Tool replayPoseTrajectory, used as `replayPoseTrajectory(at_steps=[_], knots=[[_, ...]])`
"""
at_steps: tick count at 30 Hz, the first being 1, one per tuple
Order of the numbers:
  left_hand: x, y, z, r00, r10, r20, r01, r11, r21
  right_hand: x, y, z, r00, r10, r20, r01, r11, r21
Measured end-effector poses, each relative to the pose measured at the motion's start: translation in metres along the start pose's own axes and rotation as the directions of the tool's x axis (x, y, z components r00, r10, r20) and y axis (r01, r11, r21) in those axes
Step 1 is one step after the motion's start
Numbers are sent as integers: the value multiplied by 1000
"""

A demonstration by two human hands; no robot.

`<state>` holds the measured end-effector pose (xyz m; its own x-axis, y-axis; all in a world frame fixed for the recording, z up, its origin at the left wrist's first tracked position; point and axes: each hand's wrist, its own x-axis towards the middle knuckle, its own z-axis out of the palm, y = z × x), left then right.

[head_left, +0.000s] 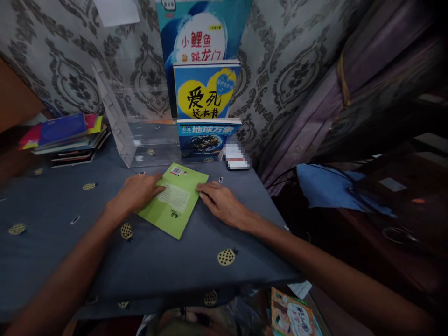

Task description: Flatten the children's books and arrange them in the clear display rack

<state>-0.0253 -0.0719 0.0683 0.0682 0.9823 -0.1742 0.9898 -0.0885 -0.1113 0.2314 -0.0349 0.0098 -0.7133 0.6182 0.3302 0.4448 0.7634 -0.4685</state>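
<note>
A thin light-green book (178,219) lies at an angle on the cloth-covered table, with a barcode at its far end and a pale text panel in the middle. My left hand (138,191) grips its left edge, the thumb resting on the cover. At the right edge, the fingers of my right hand (220,203) pinch the book near its far corner. Just beyond stands a clear plastic rack (119,126). Its right side holds a globe book (201,142) in front, a blue book with a yellow heart (206,88) behind, and a taller teal book (203,28) at the back.
A stack of books (66,135) sits at the far left of the table. A pixelated phone-like object (237,157) lies beside the rack. The patterned curtain (297,56) hangs close behind. Below the table's right edge is an orange book (292,312); a blue cloth (325,189) lies further right.
</note>
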Motion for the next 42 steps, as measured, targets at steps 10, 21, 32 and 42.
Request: replayPoseTrajectory(at_steps=[10,21,32,42], knots=[[10,0,27,984,103,-145,-126,979,-159,44,47,10,996,-44,-81,44,999,8],[-8,46,21,920,272,-281,-279,960,14,40,56,15,990,45,-135,-29,993,118],[-24,79,29,782,543,-306,-501,840,210,7,33,6,985,81,-151,-43,970,239],[-24,76,26,732,576,-364,-562,812,157,-34,13,2,981,90,-171,-7,901,434]])
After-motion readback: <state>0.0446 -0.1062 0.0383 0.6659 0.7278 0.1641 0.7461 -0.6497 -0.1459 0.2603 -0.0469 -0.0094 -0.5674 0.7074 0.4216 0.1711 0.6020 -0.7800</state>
